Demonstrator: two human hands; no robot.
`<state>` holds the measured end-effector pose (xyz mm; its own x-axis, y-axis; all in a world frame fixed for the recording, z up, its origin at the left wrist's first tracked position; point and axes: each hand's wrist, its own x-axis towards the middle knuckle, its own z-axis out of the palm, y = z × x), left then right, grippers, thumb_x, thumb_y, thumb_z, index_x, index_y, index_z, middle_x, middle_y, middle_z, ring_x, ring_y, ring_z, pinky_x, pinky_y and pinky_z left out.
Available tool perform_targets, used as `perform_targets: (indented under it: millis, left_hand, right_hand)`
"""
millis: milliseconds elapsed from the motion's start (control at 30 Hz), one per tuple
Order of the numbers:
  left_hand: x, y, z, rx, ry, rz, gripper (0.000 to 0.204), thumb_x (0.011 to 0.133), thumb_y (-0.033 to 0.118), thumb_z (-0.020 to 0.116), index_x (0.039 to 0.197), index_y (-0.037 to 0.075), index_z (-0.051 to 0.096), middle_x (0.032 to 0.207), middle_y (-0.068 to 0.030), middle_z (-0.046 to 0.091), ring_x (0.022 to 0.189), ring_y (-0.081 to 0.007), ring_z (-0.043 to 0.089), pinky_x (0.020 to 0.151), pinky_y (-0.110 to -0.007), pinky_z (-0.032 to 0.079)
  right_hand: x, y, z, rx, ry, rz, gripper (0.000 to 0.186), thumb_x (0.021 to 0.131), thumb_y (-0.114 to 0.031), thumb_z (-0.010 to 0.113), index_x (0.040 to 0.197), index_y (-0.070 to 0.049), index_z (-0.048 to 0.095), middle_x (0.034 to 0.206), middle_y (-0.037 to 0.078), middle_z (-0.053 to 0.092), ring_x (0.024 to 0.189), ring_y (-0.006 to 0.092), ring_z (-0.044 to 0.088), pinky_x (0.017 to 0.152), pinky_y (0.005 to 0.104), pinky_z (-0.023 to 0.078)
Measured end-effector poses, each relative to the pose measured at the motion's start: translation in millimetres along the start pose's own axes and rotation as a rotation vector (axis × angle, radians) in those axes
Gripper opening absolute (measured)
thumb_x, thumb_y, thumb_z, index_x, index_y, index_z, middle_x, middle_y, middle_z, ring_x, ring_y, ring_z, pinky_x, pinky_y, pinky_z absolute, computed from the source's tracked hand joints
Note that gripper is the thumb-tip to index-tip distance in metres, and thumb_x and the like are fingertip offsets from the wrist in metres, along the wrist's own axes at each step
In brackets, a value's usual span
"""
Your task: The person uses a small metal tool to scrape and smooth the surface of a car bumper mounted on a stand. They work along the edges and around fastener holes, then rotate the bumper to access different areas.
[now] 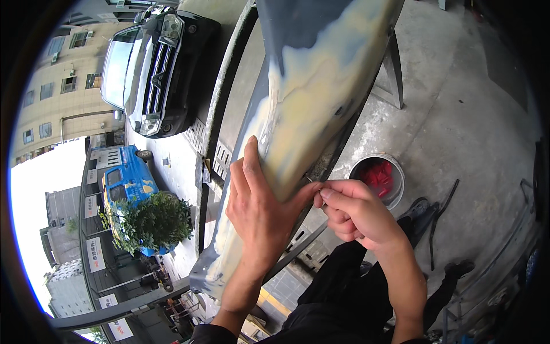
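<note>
A long curved vehicle panel (309, 97), probably a bumper, slants across the middle. Its dark grey surface carries smoothed patches of cream and yellowish filler. My left hand (256, 209) lies on its lower part, fingers stretched out and thumb reaching toward the right edge. Just beside that thumb, my right hand (358, 213) is closed, thumb and forefinger pinched together at the panel's edge. Something thin and dark seems to stick out near the pinch, too small to name. The other right fingers are curled in.
A bucket (396, 198) with red contents stands on the concrete floor at right. A metal stand leg (394, 69) props the panel; a thin black strip (443, 213) lies near my shoes. Leftward are a dark SUV (152, 74), a blue truck (121, 175) and a leafy plant (153, 223).
</note>
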<state>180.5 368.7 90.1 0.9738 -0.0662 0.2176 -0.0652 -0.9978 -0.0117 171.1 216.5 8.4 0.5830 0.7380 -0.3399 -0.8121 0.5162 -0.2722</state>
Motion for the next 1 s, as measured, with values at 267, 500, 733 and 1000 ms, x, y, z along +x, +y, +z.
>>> perform_targets:
  millis: [267, 500, 733, 1000]
  left_hand:
    - [0, 2, -2, -0.021, -0.05, -0.083, 0.106, 0.056, 0.042, 0.089, 0.142, 0.009, 0.036, 0.112, -0.0146, 0.055, 0.097, -0.0348, 0.062, 0.078, -0.043, 0.051]
    - [1, 1, 0, 0.046, 0.026, 0.025, 0.105, 0.058, 0.045, 0.088, 0.14, 0.003, 0.038, 0.101, -0.0149, 0.054, 0.085, -0.0322, 0.061, 0.067, -0.041, 0.05]
    - [0, 0, -3, 0.005, -0.017, 0.004, 0.103, 0.06, 0.044, 0.087, 0.14, 0.002, 0.038, 0.103, -0.0156, 0.053, 0.087, -0.0336, 0.061, 0.069, -0.041, 0.05]
    - [-1, 0, -5, -0.011, -0.009, -0.003, 0.098, 0.064, 0.04, 0.086, 0.14, 0.001, 0.038, 0.102, -0.0159, 0.053, 0.089, -0.0335, 0.06, 0.071, -0.041, 0.05]
  right_hand:
    - [9, 1, -21, 0.258, -0.292, 0.135, 0.014, 0.101, -0.017, 0.044, 0.092, -0.009, 0.052, 0.057, -0.01, 0.026, 0.041, 0.001, 0.02, 0.034, 0.0205, 0.015]
    - [22, 31, -3, -0.758, 0.212, -0.742, 0.021, 0.101, -0.016, 0.045, 0.087, -0.004, 0.055, 0.056, -0.004, 0.045, 0.039, 0.0033, 0.033, 0.035, 0.0224, 0.025]
    - [9, 10, -11, 0.291, -0.278, 0.101, 0.019, 0.104, -0.021, 0.041, 0.09, -0.01, 0.049, 0.057, -0.01, 0.024, 0.04, -0.0002, 0.018, 0.032, 0.0192, 0.014]
    - [15, 23, -6, -0.174, 0.009, -0.328, 0.016, 0.1, -0.016, 0.048, 0.087, -0.008, 0.053, 0.054, -0.003, 0.037, 0.036, 0.0094, 0.027, 0.033, 0.0255, 0.024]
